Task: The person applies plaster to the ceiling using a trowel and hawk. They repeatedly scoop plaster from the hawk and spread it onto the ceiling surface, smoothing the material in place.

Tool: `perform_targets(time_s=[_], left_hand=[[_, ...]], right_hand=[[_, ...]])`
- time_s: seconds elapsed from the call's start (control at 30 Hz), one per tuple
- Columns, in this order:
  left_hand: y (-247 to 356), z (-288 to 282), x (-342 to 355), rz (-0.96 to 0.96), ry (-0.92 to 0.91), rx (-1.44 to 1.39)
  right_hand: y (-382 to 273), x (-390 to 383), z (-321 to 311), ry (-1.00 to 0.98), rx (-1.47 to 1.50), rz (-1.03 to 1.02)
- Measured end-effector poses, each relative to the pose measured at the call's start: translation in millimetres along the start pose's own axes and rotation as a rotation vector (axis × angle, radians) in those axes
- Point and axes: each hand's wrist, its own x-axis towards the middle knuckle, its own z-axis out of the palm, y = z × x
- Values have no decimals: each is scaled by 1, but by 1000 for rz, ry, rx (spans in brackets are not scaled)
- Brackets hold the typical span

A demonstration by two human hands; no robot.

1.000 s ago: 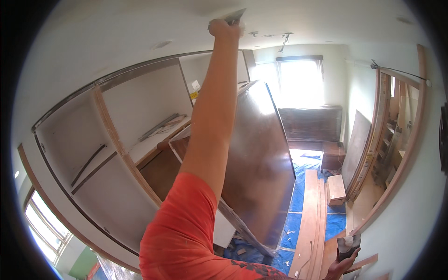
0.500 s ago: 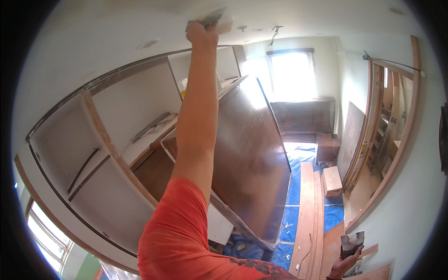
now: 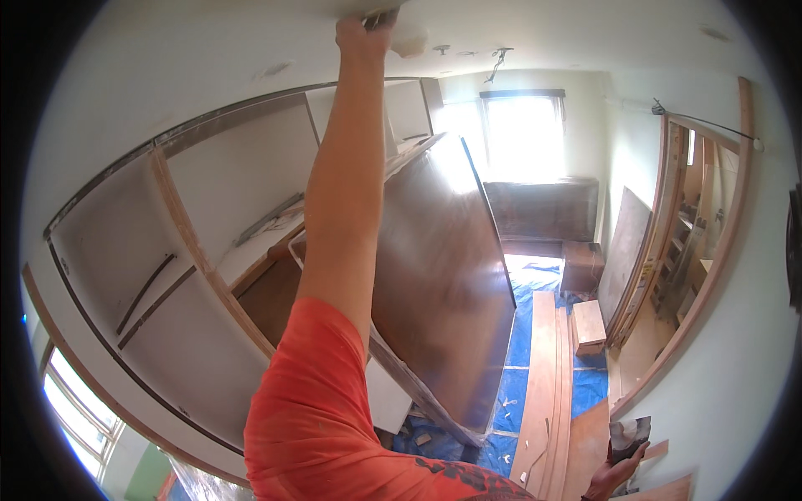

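1. Metal-looking flat scraper gripped by L hand, fingers curled round it, arm straight up; hand & tool right at ceiling, blade partly hidden, so exact contact can't be told.
2. R hand, low R, fingers closed on lower part of a dark flat tool w/ whitish smear on its face; tool held up, well apart from L hand.
3. Pale wet-looking patch on ceiling, just R of L hand; dangling wires further R.
4. Red sleeve on raised arm; behind it a big brown panel, tilted, w/ clear wrap along edges.
5. L side: white cupboard frame w/ wood upright & loose strips on a shelf.
6. Floor: blue sheet, long wood planks lying on it, small wooden box near their far end.
7. Bkgd: bright window, wrapped brown piece below it; wood door frame along R wall.
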Motion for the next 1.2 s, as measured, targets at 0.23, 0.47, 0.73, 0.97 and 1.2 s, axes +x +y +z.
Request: perform_targets(time_s=[0.23, 0.47, 0.73, 0.97, 1.2], left_hand=[[89, 121, -41, 31, 300, -22], [97, 103, -162, -62, 171, -105], [71, 93, -544, -866, 583, 468], [90, 106, -652, -1014, 804, 318], [108, 94, -662, -945, 994, 596]], right_hand=[[-3, -8, 27, -13, -21, 3], [21, -34, 84, -396, -172, -11], [72, -84, 158, -649, 158, 379], [112, -130, 171, -638, -94, 463], [133, -170, 165, -1318, -1106, -537]])
